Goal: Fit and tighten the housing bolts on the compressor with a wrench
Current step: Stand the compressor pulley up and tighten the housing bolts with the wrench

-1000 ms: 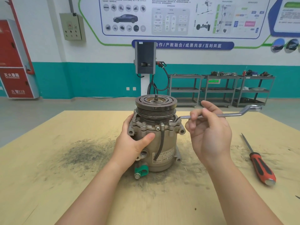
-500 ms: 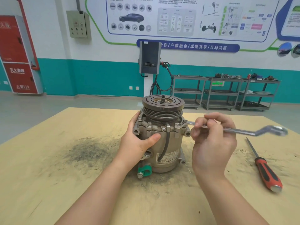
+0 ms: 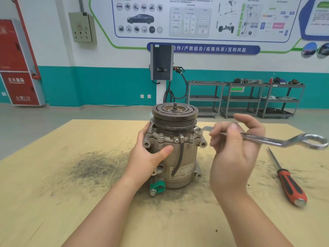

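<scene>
A grey metal compressor [image 3: 179, 157] stands upright on the wooden table [image 3: 53, 202], its dark grooved pulley [image 3: 175, 117] on top. Several housing bolts [image 3: 161, 135] show around its upper flange. My left hand [image 3: 148, 157] grips the compressor's left side, thumb across the front. A silver ring wrench [image 3: 267, 139] has its near end seated on a bolt at the flange's right side [image 3: 196, 130] and reaches out to the right. My right hand [image 3: 233, 150] pinches the wrench shaft between thumb and fingers, with the other fingers loosely spread.
A red-handled screwdriver [image 3: 290, 184] lies on the table at the right. A dark smudge of grime [image 3: 94, 166] marks the table left of the compressor. Grey shelf carts [image 3: 242, 98] and a wall charger [image 3: 161, 63] stand far behind.
The wrench's free end has swung towards me and down, pivoting on the bolt. My right hand followed it and its fingers have loosened. My left hand stays on the compressor.
</scene>
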A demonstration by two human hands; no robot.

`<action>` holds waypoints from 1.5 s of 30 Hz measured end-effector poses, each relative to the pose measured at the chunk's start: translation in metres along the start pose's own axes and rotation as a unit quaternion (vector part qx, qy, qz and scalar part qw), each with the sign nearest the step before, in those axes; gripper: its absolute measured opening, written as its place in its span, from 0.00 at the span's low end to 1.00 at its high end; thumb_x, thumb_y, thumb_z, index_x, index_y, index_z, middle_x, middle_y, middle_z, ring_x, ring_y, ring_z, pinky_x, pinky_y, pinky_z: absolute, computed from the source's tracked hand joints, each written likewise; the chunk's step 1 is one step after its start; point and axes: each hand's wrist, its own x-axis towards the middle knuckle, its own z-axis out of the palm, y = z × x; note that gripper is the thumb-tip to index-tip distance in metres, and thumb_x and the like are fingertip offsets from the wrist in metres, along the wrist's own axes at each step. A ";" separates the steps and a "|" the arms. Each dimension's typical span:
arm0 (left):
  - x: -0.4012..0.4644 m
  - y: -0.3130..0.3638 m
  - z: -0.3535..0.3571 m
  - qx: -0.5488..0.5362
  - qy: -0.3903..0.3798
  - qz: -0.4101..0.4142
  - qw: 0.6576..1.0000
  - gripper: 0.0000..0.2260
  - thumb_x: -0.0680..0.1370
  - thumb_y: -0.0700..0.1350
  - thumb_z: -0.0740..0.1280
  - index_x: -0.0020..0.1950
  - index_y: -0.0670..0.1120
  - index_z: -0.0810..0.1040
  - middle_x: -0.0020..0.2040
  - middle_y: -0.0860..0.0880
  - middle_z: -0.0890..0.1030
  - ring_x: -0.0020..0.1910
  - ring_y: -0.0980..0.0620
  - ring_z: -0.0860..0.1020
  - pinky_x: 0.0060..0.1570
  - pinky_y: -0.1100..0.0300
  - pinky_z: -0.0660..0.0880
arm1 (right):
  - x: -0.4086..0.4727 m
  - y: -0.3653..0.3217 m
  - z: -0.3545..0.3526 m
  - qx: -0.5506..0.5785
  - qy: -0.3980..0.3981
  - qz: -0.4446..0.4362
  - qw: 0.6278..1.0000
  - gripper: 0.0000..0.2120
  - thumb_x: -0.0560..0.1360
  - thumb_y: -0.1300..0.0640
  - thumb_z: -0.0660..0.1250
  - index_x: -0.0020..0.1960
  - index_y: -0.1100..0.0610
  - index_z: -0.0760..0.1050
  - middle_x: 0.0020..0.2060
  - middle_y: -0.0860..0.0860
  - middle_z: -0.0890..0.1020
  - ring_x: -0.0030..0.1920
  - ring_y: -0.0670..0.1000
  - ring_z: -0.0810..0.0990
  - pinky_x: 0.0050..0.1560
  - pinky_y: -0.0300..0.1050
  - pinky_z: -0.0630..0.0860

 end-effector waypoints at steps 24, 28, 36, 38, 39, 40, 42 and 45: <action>-0.002 0.004 -0.001 -0.003 -0.002 -0.020 1.000 0.37 0.63 0.60 0.80 0.65 0.71 0.63 0.61 0.66 0.78 0.59 0.66 0.77 0.55 0.66 0.77 | 0.036 0.020 -0.019 0.165 0.020 0.297 0.940 0.12 0.77 0.69 0.50 0.43 0.58 0.68 0.26 0.51 0.74 0.23 0.49 0.68 0.24 0.38 0.65; -0.003 0.004 0.001 -0.013 0.007 -0.016 1.000 0.37 0.65 0.56 0.81 0.66 0.68 0.64 0.60 0.63 0.79 0.58 0.64 0.78 0.52 0.68 0.77 | 0.014 0.014 -0.008 0.105 0.060 0.162 0.979 0.12 0.75 0.69 0.54 0.42 0.56 0.71 0.28 0.52 0.76 0.25 0.50 0.70 0.26 0.40 0.66; -0.003 0.003 0.003 -0.037 0.007 -0.005 0.999 0.44 0.59 0.60 0.79 0.72 0.59 0.66 0.62 0.56 0.81 0.62 0.56 0.80 0.65 0.51 0.75 | -0.050 0.017 0.025 -0.121 -0.086 -0.070 0.986 0.11 0.82 0.52 0.58 0.60 0.44 0.75 0.46 0.46 0.77 0.45 0.45 0.77 0.48 0.35 0.73; -0.003 0.002 0.003 -0.025 0.008 -0.005 1.000 0.44 0.59 0.62 0.79 0.72 0.60 0.66 0.62 0.57 0.81 0.61 0.58 0.79 0.63 0.54 0.75 | -0.039 0.012 0.018 -0.154 -0.135 -0.099 0.974 0.11 0.82 0.53 0.57 0.61 0.48 0.74 0.45 0.47 0.77 0.44 0.43 0.76 0.46 0.33 0.72; -0.003 0.002 0.002 -0.020 0.010 -0.006 1.000 0.43 0.59 0.63 0.78 0.71 0.61 0.66 0.62 0.59 0.81 0.61 0.60 0.79 0.61 0.59 0.76 | -0.032 0.009 0.015 -0.148 -0.143 -0.108 0.973 0.10 0.82 0.54 0.56 0.60 0.51 0.73 0.43 0.49 0.77 0.42 0.43 0.76 0.44 0.34 0.72; -0.003 0.002 0.002 -0.014 0.012 -0.007 1.000 0.43 0.58 0.64 0.77 0.70 0.62 0.65 0.61 0.60 0.81 0.60 0.62 0.78 0.58 0.64 0.76 | -0.025 0.007 0.013 -0.126 -0.128 -0.112 0.977 0.08 0.82 0.57 0.56 0.59 0.52 0.71 0.41 0.50 0.77 0.39 0.44 0.76 0.42 0.35 0.72; -0.004 0.004 0.002 -0.004 0.011 -0.012 1.000 0.43 0.57 0.66 0.76 0.69 0.66 0.63 0.60 0.62 0.80 0.59 0.65 0.78 0.49 0.71 0.76 | -0.011 0.002 0.008 -0.065 -0.057 -0.078 0.993 0.07 0.81 0.61 0.53 0.55 0.52 0.67 0.37 0.48 0.77 0.34 0.46 0.74 0.37 0.36 0.71; -0.004 0.004 0.001 0.000 0.007 -0.017 1.000 0.43 0.56 0.67 0.75 0.69 0.67 0.62 0.60 0.63 0.79 0.58 0.64 0.78 0.50 0.69 0.77 | 0.005 -0.001 -0.002 0.032 0.036 0.056 0.997 0.07 0.79 0.62 0.53 0.50 0.52 0.67 0.31 0.48 0.79 0.27 0.48 0.71 0.32 0.39 0.69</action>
